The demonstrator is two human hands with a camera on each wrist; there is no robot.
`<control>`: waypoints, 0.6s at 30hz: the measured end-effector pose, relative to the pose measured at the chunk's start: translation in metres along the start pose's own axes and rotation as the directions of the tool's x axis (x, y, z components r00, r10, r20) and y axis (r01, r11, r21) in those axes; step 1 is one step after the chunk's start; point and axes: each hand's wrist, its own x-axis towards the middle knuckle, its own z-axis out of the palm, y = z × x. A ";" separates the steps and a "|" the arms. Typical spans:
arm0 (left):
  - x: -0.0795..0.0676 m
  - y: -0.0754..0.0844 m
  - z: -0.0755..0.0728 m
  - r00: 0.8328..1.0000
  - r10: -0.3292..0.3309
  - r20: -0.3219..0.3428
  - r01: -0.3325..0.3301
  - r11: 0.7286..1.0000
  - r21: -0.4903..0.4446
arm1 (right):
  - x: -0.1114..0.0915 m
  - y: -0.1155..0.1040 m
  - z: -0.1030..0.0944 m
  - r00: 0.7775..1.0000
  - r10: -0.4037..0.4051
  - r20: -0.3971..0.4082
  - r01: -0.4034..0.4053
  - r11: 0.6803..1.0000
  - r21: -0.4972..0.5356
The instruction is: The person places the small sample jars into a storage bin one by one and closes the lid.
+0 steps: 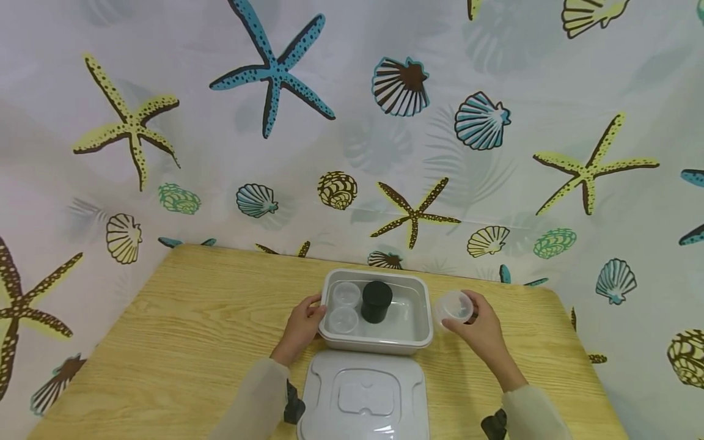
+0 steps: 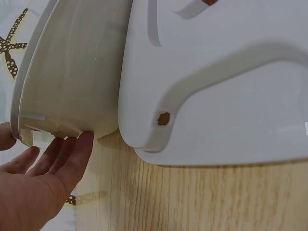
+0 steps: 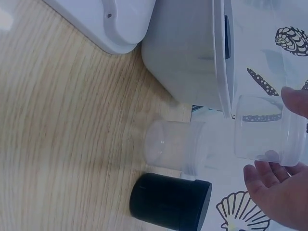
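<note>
From my end I had the left hand (image 1: 301,324) at the tub (image 1: 404,318)'s left end, palm turned in, thumb over the rim and bent fingertips against the wall beneath, so it gripped that edge. The right hand (image 1: 484,330) reached forward just beyond the tub's right end and pinched a clear jar (image 1: 455,305) between thumb and fingers, near its wide rim. In the right wrist view that jar hung above the surface (image 1: 220,311), upright, apart from the tub, with the thumb cut off by the frame edge. Below it stood a second clear jar (image 3: 173,144) and, close beside that, an outer black jar (image 3: 168,202); the head view gave me no clear look at this one, and the lower clear jar was hard to make out under the held one. Inside the tub I saw an inner black jar (image 1: 376,301) and, along the left, a rear jar (image 1: 346,294) and a front jar (image 1: 343,319), too hazy for me to read any contents. The lid (image 1: 365,397) lay in front of the tub, its near edge cut off at the bottom of the head view.
</note>
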 end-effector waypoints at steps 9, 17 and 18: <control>0.000 0.000 0.001 1.000 0.003 -0.007 -0.003 1.000 -0.004 | 0.003 -0.005 0.009 1.000 -0.005 0.028 0.005 1.000 -0.001; 0.000 -0.001 0.001 1.000 -0.005 -0.011 0.005 1.000 -0.001 | 0.006 -0.008 0.018 0.999 0.017 0.030 -0.016 1.000 -0.014; 0.000 -0.001 0.001 1.000 -0.005 -0.012 0.005 1.000 -0.002 | 0.006 -0.009 0.019 0.999 0.019 0.031 -0.018 1.000 -0.015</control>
